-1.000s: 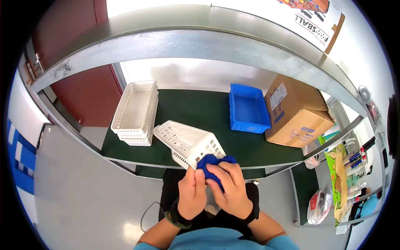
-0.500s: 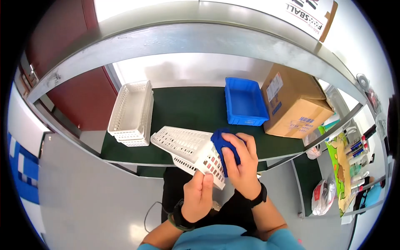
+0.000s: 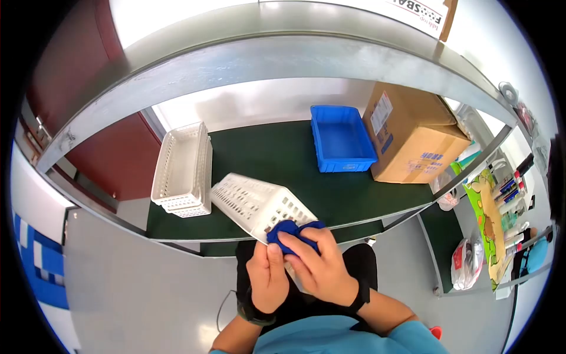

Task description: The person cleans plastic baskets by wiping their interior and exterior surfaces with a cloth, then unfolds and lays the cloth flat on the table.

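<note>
A white perforated basket is tilted over the front edge of the green shelf, its near end toward me. My left hand grips the near lower corner of this basket, thumb up. In my right hand is a bunched dark blue cloth, pressed against the basket's near end, close to my left thumb. The fingers of the right hand are bent over the cloth and cover part of it.
Stacked white baskets stand on the shelf at the left. A blue bin and a cardboard box are at the right. A metal beam crosses above. Plastic bags lie on a lower shelf at the right.
From half a second ago, my right hand and the cloth have moved down and left along the basket's end, closer to my left hand. The basket has turned slightly. The camera view has shifted.
</note>
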